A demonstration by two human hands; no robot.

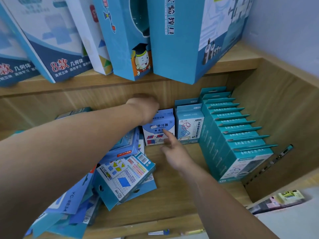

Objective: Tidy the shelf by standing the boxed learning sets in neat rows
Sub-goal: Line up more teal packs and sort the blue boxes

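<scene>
A small blue-and-white box [159,129] is stood upright at the back of the lower shelf [181,195], and its top edge is covered by the left hand [145,107]; whether the fingers are closed on it cannot be told, since they are hidden behind the box. The right hand [172,152] is held loosely open just in front, one finger [167,133] touching the box's face. Just right of that hand a teal box [189,125] and a neat teal row [238,135] are standing. Below the left forearm, loose boxes [124,175] are heaped on their sides. The cardboard is judged light, stiff and crushable; a hold across the narrow sides is advised.
</scene>
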